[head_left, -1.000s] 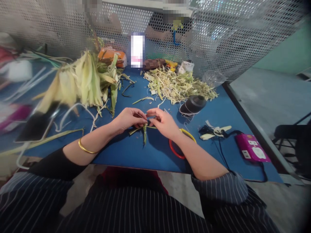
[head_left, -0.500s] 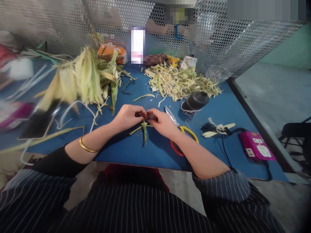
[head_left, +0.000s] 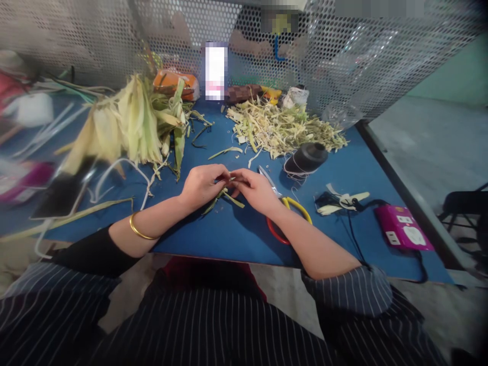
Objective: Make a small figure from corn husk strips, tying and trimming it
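My left hand (head_left: pixel 204 185) and my right hand (head_left: pixel 256 192) meet above the blue table, fingertips pinched together and almost touching. Between them is a small knotted bundle of green corn husk (head_left: pixel 233 200); its loose strips stick out below the fingers. The fingers cover its upper part, and any thread there is too fine to make out. Scissors (head_left: pixel 269 178) with red and yellow handles lie partly under my right forearm. Beyond my right hand, a dark cone of thread (head_left: pixel 307 156) lies tipped over, pale thread looped around it.
A bunch of corn husks (head_left: pixel 133 122) lies at back left, and a heap of husk clippings (head_left: pixel 282 127) at back right. A bright-screened phone (head_left: pixel 216 71) leans against the perforated metal screen (head_left: pixel 244 25). The magenta power socket (head_left: pixel 404 227) and its black cord are at right.
The husk bundle has turned: its tail, which pointed towards me, now lies to the left under my left hand, with a strip to the right. Both hands stay close together.
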{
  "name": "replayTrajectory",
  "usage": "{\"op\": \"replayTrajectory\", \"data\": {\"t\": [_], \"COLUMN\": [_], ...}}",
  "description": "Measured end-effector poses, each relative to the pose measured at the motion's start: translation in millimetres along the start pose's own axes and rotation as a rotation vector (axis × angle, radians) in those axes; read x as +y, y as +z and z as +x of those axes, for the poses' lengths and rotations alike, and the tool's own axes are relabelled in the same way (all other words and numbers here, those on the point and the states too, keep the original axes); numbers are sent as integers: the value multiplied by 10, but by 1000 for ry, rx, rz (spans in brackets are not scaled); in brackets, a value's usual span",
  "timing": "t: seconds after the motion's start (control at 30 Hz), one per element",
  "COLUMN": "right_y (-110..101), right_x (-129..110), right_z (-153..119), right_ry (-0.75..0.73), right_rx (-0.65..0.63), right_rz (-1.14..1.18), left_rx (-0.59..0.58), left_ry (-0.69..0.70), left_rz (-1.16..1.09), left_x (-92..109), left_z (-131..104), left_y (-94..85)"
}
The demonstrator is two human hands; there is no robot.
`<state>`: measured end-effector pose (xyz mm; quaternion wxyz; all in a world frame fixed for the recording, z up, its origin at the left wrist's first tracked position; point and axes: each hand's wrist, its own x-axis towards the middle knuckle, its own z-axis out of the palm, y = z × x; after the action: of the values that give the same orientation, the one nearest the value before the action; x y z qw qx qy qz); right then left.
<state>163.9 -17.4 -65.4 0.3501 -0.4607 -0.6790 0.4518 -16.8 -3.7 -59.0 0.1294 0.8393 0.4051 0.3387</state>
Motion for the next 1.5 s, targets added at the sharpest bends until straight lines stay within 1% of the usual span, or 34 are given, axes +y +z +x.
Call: {"op": "replayTrajectory", "data": {"t": [0.1, 0.27, 0.37, 0.47, 0.7, 0.77, 0.87, 0.97, 1.03, 1.13, 1.17, 1.27, 1.33, 1.37, 1.43, 1.5], "right_y": [-12, -22, -20, -23, -58, -78, -127, -192, -231, -260, -258, -221, -179, -157, -123, -107], "right_x": [-10, 8, 35, 60, 68, 50, 16, -13, -29, -56, -69, -114, -137, -142, -133, -103], "right_z": [17, 20, 19, 26, 47, 46, 38, 25, 16, 4, 0, -10, -16, -18, -16, -5], "right_ry": [31, 54, 58, 50, 53, 61, 73, 93, 98, 101, 78, -86, -164, -163, -112, -61], "right_rx": [30, 79, 110, 107, 103, 80, 23, -46, -85, -127, -126, -65, -74, -104, -163, -155], "right_rz": [1, 38, 9, 1, 75, 62, -27, -117, -154, -168, -161, -113, -40, 10, 103, 135], "left_rx": [14, 44, 42, 42, 44, 30, 17, 45, 71, 93, 93, 65, 27, 11, -12, -25], "left_ry": [40, 113, 123, 107, 10, -59, -197, -336, -401, -423, -423, -432, -437, -443, -457, -461], "left_rz": [-41, -42, -59, -77, -144, -158, -186, -156, -106, -50, -35, 3, 9, 3, -39, -133], "left_x": [-6, -4, 2, -2, -16, -15, -42, -113, -163, -197, -195, -165, -146, -141, -140, -144], "left_z": [-3, 4, 10, 12, 21, 28, 43, 56, 60, 60, 59, 60, 62, 64, 70, 80], "left_y": [25, 43, 36, 29, 10, 0, -17, -28, -30, -27, -26, -24, -22, -22, -20, -21]}}
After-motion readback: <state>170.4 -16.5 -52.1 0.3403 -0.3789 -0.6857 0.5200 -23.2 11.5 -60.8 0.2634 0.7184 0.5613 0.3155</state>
